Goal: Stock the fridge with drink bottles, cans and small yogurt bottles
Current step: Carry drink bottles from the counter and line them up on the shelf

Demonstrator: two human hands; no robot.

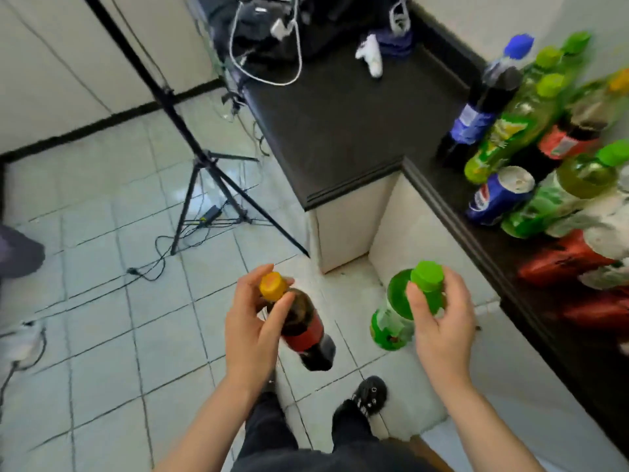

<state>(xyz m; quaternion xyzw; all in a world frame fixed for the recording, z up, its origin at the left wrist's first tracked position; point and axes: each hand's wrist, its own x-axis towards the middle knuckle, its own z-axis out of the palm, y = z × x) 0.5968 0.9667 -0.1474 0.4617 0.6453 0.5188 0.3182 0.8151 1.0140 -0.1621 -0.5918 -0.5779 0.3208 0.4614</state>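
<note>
My left hand [253,321] grips the neck of a dark drink bottle [306,330] with a yellow cap and a red label, held over the tiled floor. In my right hand [439,321] hangs a green bottle [394,313], gripped just under its green cap. More drinks stand on the dark counter [340,124] at the right: a blue-capped cola bottle [483,107], several green-capped bottles [510,131], a blue can [500,195] and red cans [565,260]. No fridge is in view.
A black tripod [200,158] stands on the white tiled floor at the left, with cables [153,264] trailing round its feet. Bags and cords lie piled on the counter's far end [272,35]. My shoes [367,396] are below.
</note>
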